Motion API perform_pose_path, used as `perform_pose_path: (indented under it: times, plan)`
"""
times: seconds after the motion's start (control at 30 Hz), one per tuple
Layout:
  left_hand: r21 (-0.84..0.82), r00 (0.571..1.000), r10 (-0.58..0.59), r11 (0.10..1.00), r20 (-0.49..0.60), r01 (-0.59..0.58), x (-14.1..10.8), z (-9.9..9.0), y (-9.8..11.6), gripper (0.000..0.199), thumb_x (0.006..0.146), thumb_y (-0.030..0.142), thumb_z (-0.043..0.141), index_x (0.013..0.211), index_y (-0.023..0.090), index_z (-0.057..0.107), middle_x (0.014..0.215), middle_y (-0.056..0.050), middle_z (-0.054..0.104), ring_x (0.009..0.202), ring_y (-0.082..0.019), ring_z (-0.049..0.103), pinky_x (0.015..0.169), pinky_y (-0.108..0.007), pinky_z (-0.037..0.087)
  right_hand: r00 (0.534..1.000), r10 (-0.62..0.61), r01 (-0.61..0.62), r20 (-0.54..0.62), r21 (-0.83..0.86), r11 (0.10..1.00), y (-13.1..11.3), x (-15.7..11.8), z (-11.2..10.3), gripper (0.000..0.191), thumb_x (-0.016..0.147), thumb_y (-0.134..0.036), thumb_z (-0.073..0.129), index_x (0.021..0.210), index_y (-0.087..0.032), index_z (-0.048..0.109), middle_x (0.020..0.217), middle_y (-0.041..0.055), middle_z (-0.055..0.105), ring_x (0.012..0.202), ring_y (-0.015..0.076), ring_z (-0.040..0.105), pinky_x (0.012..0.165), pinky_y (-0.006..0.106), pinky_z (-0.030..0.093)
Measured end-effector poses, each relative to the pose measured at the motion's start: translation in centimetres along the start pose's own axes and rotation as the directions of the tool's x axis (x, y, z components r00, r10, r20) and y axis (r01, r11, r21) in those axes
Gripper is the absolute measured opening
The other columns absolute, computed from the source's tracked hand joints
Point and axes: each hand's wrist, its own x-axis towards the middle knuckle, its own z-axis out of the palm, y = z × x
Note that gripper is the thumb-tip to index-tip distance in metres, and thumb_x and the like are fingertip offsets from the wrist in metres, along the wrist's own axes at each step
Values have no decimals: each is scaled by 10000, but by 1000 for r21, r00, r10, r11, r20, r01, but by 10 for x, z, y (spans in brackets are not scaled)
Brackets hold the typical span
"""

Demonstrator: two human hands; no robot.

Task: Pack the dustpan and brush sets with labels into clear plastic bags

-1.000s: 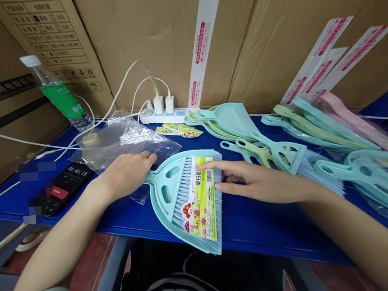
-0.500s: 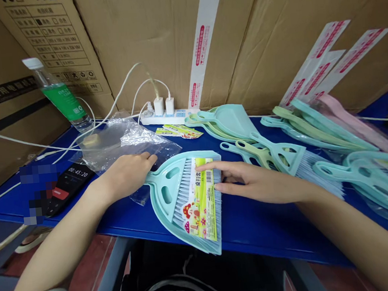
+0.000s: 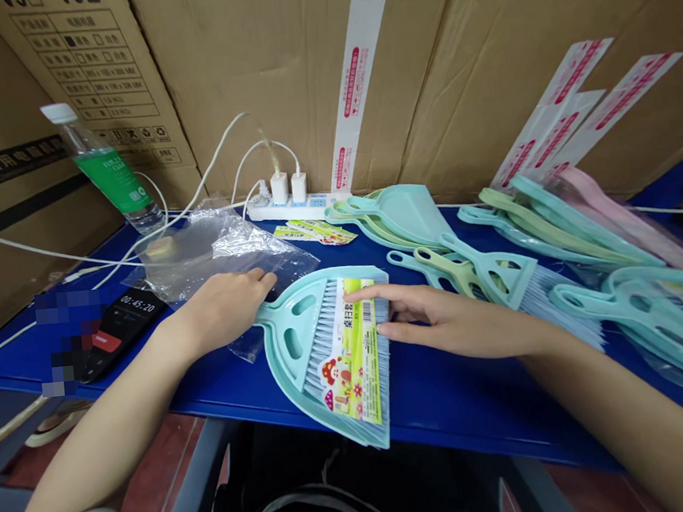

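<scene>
A light-blue dustpan [image 3: 280, 365] lies near the table's front edge with a matching brush [image 3: 315, 346] nested in it. Across the bristles lies a printed label card [image 3: 351, 367] with a mushroom picture. My left hand [image 3: 226, 307] is closed round the handle end of the set, which its fingers hide. The fingers of my right hand [image 3: 421, 313] are apart; the index fingertip rests on the card's upper part and the thumb is at its right edge.
Crinkled clear plastic [image 3: 233, 241], loose cards [image 3: 315, 231], a power strip [image 3: 295, 206], a bottle [image 3: 108, 177] and a phone [image 3: 122, 331] are on the blue table [image 3: 450, 406]. More dustpans [image 3: 412, 210] and bagged sets [image 3: 651, 309] are at the right. Cardboard [image 3: 277, 62] stands behind.
</scene>
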Motion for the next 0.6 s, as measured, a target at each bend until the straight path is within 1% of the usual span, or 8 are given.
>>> perform_pose_path:
  times: [0.2,0.47,0.6]
  plan:
    - [3,1000,0,1000,13,0,0,0,0,340,896,26,311,1105,121,562,1038,-124,670,829,-261,699,649,-339,495,1000,5,-5,-3,-16,1000,0,-1,0,539,917,-441,435,1412,-230,473,1199,72,565,865,174,526,782,345,452]
    - [9,1000,-8,1000,6,8,0,0,0,344,890,37,325,1116,133,566,1025,-116,678,809,-234,696,646,-314,491,1000,-3,3,-8,-22,1000,2,-1,0,536,916,-417,435,1412,-216,477,1198,80,573,826,171,514,795,359,459]
    - [7,1000,-2,1000,5,2,0,-1,1,345,892,35,315,1105,126,570,1020,-121,677,804,-238,697,641,-319,493,1000,0,0,-3,-21,1000,2,-1,0,538,914,-428,436,1413,-230,475,1159,72,578,816,170,509,780,349,455]
